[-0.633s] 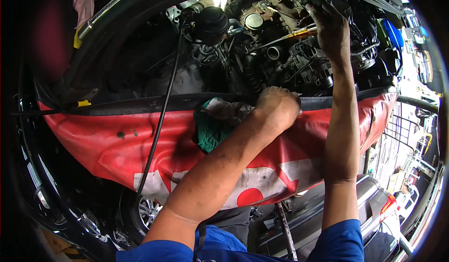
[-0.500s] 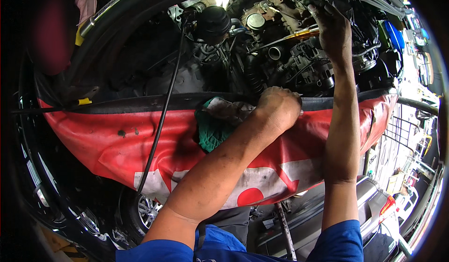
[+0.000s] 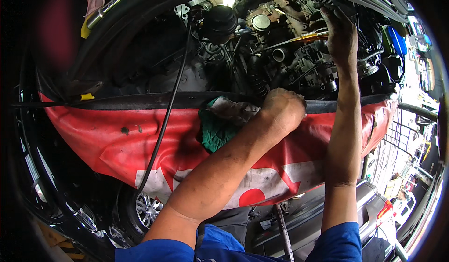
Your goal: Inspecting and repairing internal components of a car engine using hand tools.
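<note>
My left hand [image 3: 286, 107] is closed, knuckles up, at the top edge of the red cover [image 3: 112, 142]. Its curled fingers hide whatever they may hold. Just left of it, a green and greyish cloth [image 3: 219, 126] is draped over that edge. Deeper in the engine bay is my right hand [image 3: 342, 37], raised with bent fingers over the engine's right part. What those fingers grip is hidden. An amber-handled screwdriver [image 3: 311, 36] lies across the engine, its handle end meeting the side of my right hand and its shaft pointing left.
A thin black rod [image 3: 174, 96] slants in front of the cover. A round black cap [image 3: 219, 22], a ribbed hose [image 3: 255, 75] and an open pipe mouth [image 3: 279, 54] stand among the engine parts [image 3: 308, 63]. Below right is a grey vehicle [image 3: 322, 220]; a wheel [image 3: 147, 210] shows lower left.
The whole view has shifted slightly to the right. Both hands keep nearly the same places against the cover and the engine.
</note>
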